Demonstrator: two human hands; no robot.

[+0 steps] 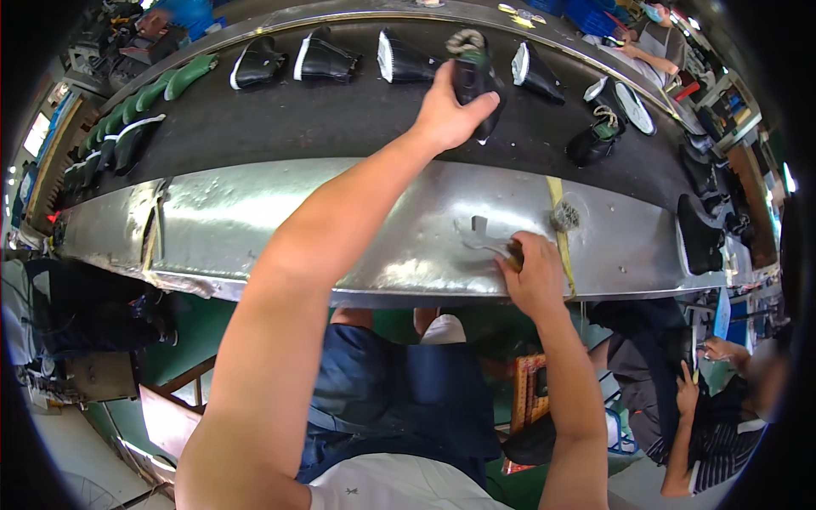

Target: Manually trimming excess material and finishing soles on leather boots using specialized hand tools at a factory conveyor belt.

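Note:
My left hand (449,115) reaches over the dark conveyor belt (323,119), its fingers wrapped round a black shoe (476,83) with a beige rope loop at its top. Closer to me, my right hand (539,272) is closed on the brown handle of a thin, curved metal tool (486,247), whose bent tip is over the metal bench top (408,255). A small grey block (479,223) is beside that tip. The far side of the held shoe is hidden.
Black shoes with white edges stand along the belt, such as one boot (327,58). Green shoe lasts (189,78) line its left end. A shoe with a rope loop (595,143) lies right. Yellow tape (561,229) crosses the bench. Co-workers sit far right (663,42) and lower right (722,450).

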